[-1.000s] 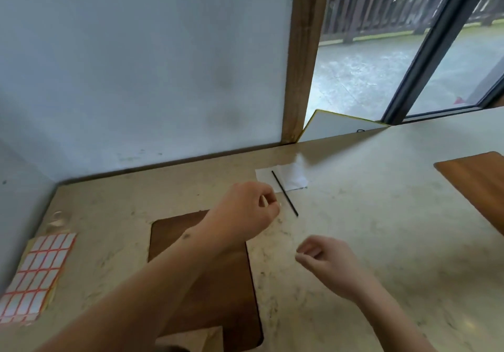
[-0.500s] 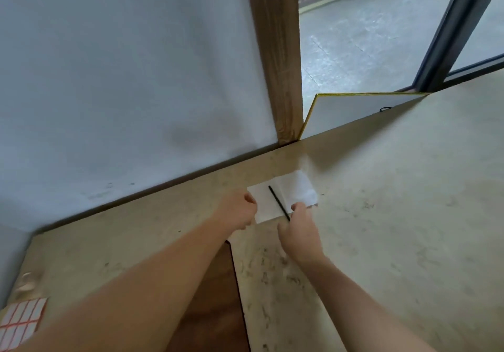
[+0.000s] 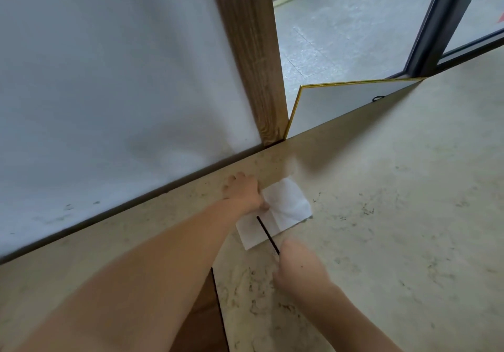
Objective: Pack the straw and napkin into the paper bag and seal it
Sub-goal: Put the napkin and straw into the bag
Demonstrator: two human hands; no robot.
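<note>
Head view: thin black straw [image 3: 266,233] crosses creased white napkin [image 3: 283,209].

Your right hand [image 3: 297,265] covers the near end of the straw [image 3: 266,233], so you cannot tell how your fingers close on it. Your left hand [image 3: 242,192] hides the napkin's [image 3: 283,209] left edge. The brown mat [image 3: 203,321] is mostly behind your left forearm and cut off at the bottom edge.
</note>
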